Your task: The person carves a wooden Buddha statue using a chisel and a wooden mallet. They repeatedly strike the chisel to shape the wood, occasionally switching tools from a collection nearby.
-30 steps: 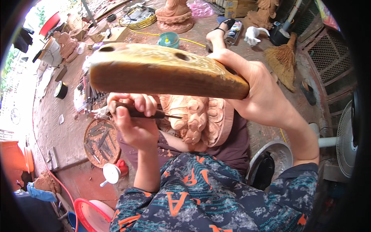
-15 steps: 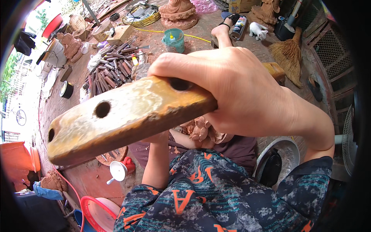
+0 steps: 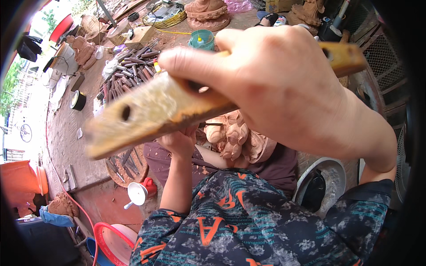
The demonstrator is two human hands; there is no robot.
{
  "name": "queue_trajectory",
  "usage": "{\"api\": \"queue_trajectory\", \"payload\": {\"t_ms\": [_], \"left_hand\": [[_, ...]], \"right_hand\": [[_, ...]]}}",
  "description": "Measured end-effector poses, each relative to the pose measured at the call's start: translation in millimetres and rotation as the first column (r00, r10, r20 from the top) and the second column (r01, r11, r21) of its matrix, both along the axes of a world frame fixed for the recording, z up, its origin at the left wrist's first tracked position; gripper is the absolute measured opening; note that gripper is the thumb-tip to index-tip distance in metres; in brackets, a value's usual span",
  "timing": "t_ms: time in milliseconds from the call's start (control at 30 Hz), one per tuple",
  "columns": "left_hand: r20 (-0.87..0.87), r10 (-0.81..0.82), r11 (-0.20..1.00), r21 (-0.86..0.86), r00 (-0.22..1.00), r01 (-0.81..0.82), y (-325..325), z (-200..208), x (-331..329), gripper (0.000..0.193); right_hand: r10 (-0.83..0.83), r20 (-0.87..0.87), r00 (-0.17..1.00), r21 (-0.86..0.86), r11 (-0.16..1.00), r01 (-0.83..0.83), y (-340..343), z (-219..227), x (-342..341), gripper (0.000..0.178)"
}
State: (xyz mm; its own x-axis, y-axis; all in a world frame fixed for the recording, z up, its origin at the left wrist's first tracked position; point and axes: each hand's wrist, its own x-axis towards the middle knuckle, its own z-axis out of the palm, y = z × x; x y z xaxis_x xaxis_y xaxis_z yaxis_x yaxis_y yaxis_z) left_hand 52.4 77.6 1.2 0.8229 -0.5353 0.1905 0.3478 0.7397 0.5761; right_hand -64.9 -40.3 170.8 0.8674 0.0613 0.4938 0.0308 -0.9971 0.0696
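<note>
High in front of my chest, my right hand is closed round a worn yellow-brown wooden bar with round holes through it. The bar tilts, its far-right end higher, and its left end is blurred. Beneath it, my left hand is partly covered by the bar; its fingers are curled. A thin dark chisel shaft runs from that hand to the carved reddish-brown wood piece in my lap. The chisel's handle is hidden. Rounded, layered shapes cover the carving, and pale chips lie on my clothes beside it.
Many carving tools lie heaped at the far left. More sit on a round board near a red-and-white cup. A teal bucket stands ahead, a metal basin at my right. A red hose crosses the left side.
My right hand and the wooden bar have moved up and to the right. More of the carving, my left hand and the tool board now shows beneath the bar.
</note>
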Motion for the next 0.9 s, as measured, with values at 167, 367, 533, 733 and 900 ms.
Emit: {"api": "queue_trajectory", "payload": {"t_ms": [167,367,533,733,900], "left_hand": [[0.337,0.037,0.997,0.047,0.941,-0.056,-15.0,35.1,-10.3,0.035],[0.401,-0.053,0.998,0.003,0.915,0.056,-10.1,27.8,-7.8,0.036],[-0.213,0.169,0.985,0.007,0.962,-0.172,-6.2,9.0,-7.4,0.024],[0.104,0.079,0.970,0.221,0.991,-0.100,-3.1,-6.0,-7.1,0.031],[0.245,-0.061,0.993,0.111,0.968,0.034,-8.3,-9.7,-1.4,0.026]], "right_hand": [[0.077,-0.008,0.997,0.293,0.953,-0.071,-8.9,-2.1,-1.5,0.046],[0.051,-0.072,0.996,0.335,0.942,-0.024,-7.9,-4.2,-2.1,0.049],[-0.032,-0.043,0.999,-0.008,0.999,0.032,-7.2,-2.3,-7.5,0.044],[-0.163,-0.222,0.961,-0.152,0.980,0.131,-4.8,2.1,-8.7,0.043],[0.042,0.050,0.998,0.170,0.984,-0.050,-16.3,-5.5,-11.9,0.047]]}}
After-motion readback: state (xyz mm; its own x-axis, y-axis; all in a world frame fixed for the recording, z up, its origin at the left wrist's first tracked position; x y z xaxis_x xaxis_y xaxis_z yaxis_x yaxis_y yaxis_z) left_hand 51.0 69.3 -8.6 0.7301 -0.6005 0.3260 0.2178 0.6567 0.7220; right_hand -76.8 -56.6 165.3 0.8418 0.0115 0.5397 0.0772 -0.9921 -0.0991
